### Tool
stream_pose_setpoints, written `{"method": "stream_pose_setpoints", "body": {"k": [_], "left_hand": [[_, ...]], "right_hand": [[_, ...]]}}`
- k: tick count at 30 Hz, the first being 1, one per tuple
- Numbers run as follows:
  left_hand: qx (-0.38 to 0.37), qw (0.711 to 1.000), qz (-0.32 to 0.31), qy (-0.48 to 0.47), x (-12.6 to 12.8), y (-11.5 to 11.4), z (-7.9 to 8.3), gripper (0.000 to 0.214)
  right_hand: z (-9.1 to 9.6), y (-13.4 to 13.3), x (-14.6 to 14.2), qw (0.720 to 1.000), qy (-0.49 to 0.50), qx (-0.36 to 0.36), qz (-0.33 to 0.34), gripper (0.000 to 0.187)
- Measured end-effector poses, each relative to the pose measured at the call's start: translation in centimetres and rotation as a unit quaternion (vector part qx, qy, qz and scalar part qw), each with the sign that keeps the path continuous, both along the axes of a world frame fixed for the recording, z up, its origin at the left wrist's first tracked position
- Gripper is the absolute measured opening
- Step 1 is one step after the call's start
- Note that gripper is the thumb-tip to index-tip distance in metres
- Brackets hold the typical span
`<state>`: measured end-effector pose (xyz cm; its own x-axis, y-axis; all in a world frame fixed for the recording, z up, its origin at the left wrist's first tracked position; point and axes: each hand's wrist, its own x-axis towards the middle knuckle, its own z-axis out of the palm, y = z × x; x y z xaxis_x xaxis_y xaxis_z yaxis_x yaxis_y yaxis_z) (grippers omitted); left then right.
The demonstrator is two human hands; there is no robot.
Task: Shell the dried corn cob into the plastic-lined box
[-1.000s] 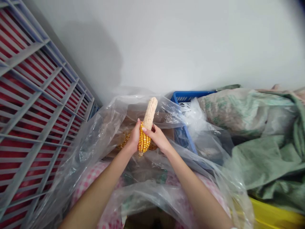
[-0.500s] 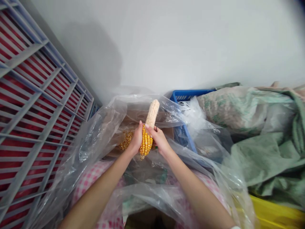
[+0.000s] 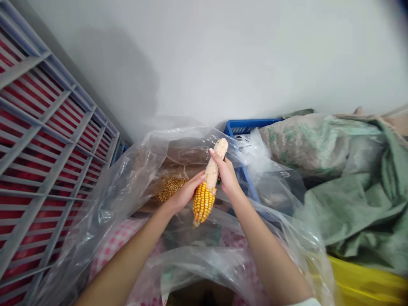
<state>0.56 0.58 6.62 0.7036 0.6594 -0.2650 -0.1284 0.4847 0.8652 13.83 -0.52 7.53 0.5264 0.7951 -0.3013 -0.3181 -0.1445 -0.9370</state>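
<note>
Between my hands is a corn cob point(image 3: 204, 203), tilted with its top to the upper right. Its upper part is bare and pale, while yellow kernels still cover the lower end. My right hand point(image 3: 227, 173) wraps the bare part, thumb laid across it. On the cob's left side my left hand point(image 3: 188, 191) grips it near the edge of the kernels; some of its fingers are hidden behind the cob. Below and to the left, loose corn kernels point(image 3: 170, 188) lie in a heap inside a clear plastic bag point(image 3: 140, 163).
A grey slatted crate point(image 3: 68, 148) with red behind its slats stands on the left. At right are a blue basket point(image 3: 251, 123), a filled sack point(image 3: 302, 140), green cloth point(image 3: 353, 212) and a yellow container point(image 3: 366, 280). A white wall point(image 3: 204, 59) rises behind.
The cob has shifted right and slightly down. My right hand has slid up the bare part, and my left hand has turned, uncovering more of the kernel heap.
</note>
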Motion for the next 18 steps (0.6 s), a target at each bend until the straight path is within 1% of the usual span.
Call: {"method": "stream_pose_setpoints", "body": {"k": [2,5,8,10,12,16,18], "left_hand": [[0.010,0.999,-0.030,-0.012,0.1,-0.3,0.2,0.046],[0.015,1.000,-0.016,-0.001,0.4,-0.6,0.4,0.048],[-0.009,0.999,-0.007,0.048,0.4,-0.4,0.7,0.049],[-0.035,0.995,-0.018,0.091,0.1,-0.2,1.0,0.054],[-0.033,0.992,-0.042,0.116,-0.4,0.1,1.4,0.056],[0.013,0.988,-0.117,0.104,-1.2,0.3,1.5,0.039],[0.019,0.987,-0.123,0.107,-1.2,0.1,1.2,0.034]], "right_hand": [[0.0,0.1,-0.4,1.000,0.018,0.007,-0.022,0.045],[-0.1,0.1,-1.1,0.997,0.049,0.024,-0.053,0.042],[-0.3,0.2,-1.3,0.995,0.080,0.033,-0.056,0.039],[-0.3,0.2,-1.2,0.995,0.077,0.040,-0.055,0.038],[-0.1,0.3,-0.9,0.996,0.054,0.040,-0.060,0.036],[0.3,0.2,-0.4,0.998,0.022,0.019,-0.060,0.034],[0.3,0.2,-0.3,0.999,0.002,0.024,-0.048,0.035]]}}
